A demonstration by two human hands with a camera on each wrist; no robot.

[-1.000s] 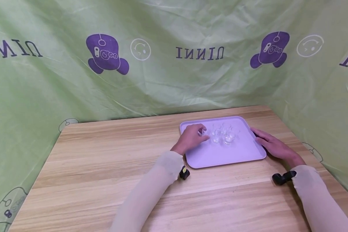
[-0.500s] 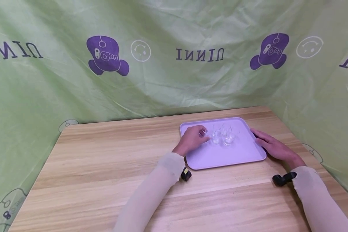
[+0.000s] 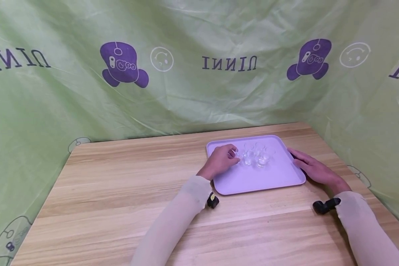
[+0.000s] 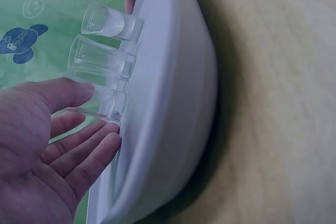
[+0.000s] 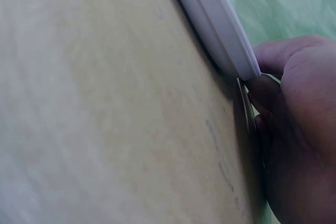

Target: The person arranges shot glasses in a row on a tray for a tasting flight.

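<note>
A pale purple tray [image 3: 272, 177] lies on the wooden table, bearing several small clear shot glasses [image 3: 261, 161] grouped close together. My left hand [image 3: 220, 159] reaches over the tray's left side. In the left wrist view its thumb and fingers are around the nearest shot glass [image 4: 117, 106], which stands upright on the tray. Two more shot glasses [image 4: 102, 56] stand beyond it, the farthest with a whitish look inside. At the tray's right edge my right hand [image 3: 314, 168] holds the rim, thumb over it and the other fingers along the outside, partly hidden.
Wooden table surface [image 3: 119, 192] extends left of and in front of the tray. A green printed curtain [image 3: 186, 92] hangs behind the table and along its sides. Each wrist bears a small black camera [image 3: 213, 200].
The left hand has shifted very slightly right with its shot glass, closer to the other glasses. The right hand and the tray stay in place.
</note>
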